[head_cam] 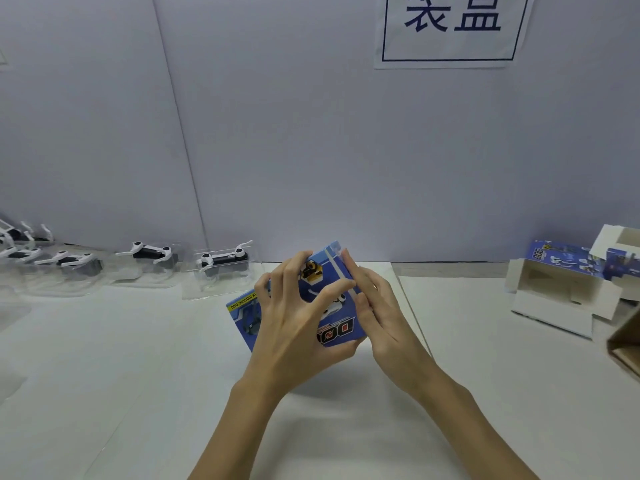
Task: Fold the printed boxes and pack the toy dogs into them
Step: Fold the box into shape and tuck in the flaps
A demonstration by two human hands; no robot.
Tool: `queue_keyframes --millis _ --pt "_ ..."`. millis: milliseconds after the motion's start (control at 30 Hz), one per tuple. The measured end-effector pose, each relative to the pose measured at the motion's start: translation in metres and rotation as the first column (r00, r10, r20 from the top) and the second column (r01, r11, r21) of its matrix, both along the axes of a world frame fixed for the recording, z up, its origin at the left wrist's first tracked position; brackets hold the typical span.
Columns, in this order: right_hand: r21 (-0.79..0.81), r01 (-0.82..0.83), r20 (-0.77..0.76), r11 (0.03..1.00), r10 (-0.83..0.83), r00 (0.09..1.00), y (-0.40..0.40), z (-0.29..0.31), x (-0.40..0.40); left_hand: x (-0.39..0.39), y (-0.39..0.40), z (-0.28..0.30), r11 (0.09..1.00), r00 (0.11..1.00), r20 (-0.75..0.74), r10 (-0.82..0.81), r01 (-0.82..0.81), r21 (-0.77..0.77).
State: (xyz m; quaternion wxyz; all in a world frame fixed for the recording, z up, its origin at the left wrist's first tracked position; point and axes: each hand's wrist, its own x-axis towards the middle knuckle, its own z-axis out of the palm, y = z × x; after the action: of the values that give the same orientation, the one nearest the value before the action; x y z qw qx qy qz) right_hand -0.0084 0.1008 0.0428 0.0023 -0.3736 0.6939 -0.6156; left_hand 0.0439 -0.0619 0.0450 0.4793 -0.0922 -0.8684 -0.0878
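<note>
Both forearms reach forward over the white table (145,358), meeting at a blue printed box (329,306) held tilted just above the tabletop at centre. The left hand (294,327) spreads across the box's printed face, fingers curled over its far edge and thumb laid across the front, gripping it, while the right hand (377,313) lies against the box's right side with fairly straight fingers pressing along that edge. Toy dogs (221,259) in clear trays line the table's far left, and unfolded boxes (561,289) lie at far right.
</note>
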Motion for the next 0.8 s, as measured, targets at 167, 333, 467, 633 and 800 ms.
queue_keyframes --millis 167,333,467,633,800 --pt "-0.008 -0.042 0.015 0.999 0.042 0.999 -0.003 0.0 0.003 0.0 -0.003 0.002 0.997 0.997 0.005 -0.076 0.076 -0.012" --pt "0.02 -0.015 -0.04 1.0 0.016 0.999 0.001 -0.005 0.001 -0.003 -0.004 -0.001 0.995 0.996 -0.006 -0.092 0.092 -0.045" --pt "0.089 0.045 -0.147 0.995 -0.031 0.989 0.0 -0.011 0.0 -0.004 -0.003 -0.002 0.995 0.995 -0.032 -0.093 0.092 -0.031" --pt "0.078 0.081 -0.171 0.994 -0.067 0.983 -0.003 -0.011 0.002 -0.004 -0.004 -0.001 0.997 0.998 -0.018 -0.052 0.051 -0.053" --pt "0.143 0.169 -0.272 0.975 -0.125 0.954 -0.009 -0.014 0.005 -0.002 -0.003 0.001 0.997 0.999 -0.027 -0.044 0.043 -0.056"
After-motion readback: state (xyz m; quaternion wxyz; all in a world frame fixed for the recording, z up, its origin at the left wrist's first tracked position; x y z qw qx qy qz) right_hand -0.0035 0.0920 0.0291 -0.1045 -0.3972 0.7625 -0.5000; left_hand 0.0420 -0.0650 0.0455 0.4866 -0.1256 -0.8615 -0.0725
